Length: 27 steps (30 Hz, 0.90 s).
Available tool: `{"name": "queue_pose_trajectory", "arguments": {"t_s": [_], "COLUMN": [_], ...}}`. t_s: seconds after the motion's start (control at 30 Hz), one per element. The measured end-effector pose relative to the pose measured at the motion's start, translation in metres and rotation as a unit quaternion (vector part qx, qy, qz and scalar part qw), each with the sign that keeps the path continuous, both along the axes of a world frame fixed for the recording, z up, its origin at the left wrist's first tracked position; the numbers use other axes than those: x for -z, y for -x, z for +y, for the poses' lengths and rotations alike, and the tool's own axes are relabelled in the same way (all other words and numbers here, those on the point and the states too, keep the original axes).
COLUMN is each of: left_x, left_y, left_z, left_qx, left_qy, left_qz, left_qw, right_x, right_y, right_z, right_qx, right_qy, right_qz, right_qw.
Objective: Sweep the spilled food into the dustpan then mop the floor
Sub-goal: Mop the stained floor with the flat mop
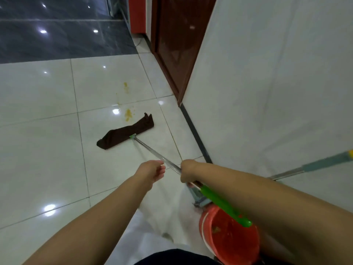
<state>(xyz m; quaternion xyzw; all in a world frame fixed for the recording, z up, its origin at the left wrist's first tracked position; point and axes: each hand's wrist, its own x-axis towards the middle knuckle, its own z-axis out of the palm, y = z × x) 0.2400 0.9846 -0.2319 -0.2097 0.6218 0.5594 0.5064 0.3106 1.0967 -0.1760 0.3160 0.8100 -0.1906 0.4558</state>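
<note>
Two bare arms reach forward in the head view. The right hand (188,172) grips the mop (152,150) by its metal shaft, just above the green grip. The left hand (152,174) sits just left of the shaft, fingers relaxed, holding nothing. The mop's brown cloth head (126,132) lies flat on the white tiled floor (47,131), just near of the yellow food smears (128,113). A red bucket (229,236) stands near right, by the wall (277,83).
</note>
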Motion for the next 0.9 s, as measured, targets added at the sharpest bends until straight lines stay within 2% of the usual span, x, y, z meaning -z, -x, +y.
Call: {"name": "queue_pose_trajectory", "arguments": {"t_s": [0.07,0.13,0.23,0.3,0.33,0.5,0.6,0.7,0.9], "left_x": [-0.003,-0.004,-0.007,-0.015,-0.02,-0.036,-0.038,-0.038,-0.041], "left_y": [-0.025,-0.043,-0.056,-0.058,-0.057,-0.048,-0.045,-0.045,-0.036], "left_z": [0.003,0.0,-0.011,-0.019,-0.022,-0.033,-0.038,-0.039,-0.042], "left_qx": [0.002,-0.009,-0.026,-0.052,-0.067,-0.112,-0.14,-0.15,-0.112], "left_qy": [0.002,0.008,0.005,-0.021,-0.039,-0.104,-0.133,-0.126,-0.082], "left_qz": [0.005,0.013,0.025,0.014,0.008,-0.034,-0.085,-0.098,-0.096], "left_qw": [1.0,1.0,0.999,0.998,0.997,0.988,0.977,0.976,0.986], "right_x": [-0.005,-0.009,-0.02,-0.031,-0.038,-0.072,-0.088,-0.092,-0.078], "right_y": [-0.022,-0.036,-0.045,-0.046,-0.045,-0.045,-0.048,-0.049,-0.037], "right_z": [-0.01,-0.02,-0.032,-0.038,-0.042,-0.06,-0.065,-0.069,-0.084], "right_qx": [0.089,0.221,0.452,0.525,0.534,0.524,0.544,0.561,0.568], "right_qy": [0.069,0.148,0.296,0.358,0.371,0.396,0.423,0.444,0.41], "right_qz": [0.047,0.084,0.084,0.069,0.064,0.052,0.039,0.042,0.044], "right_qw": [0.993,0.96,0.837,0.77,0.757,0.752,0.723,0.697,0.712]}}
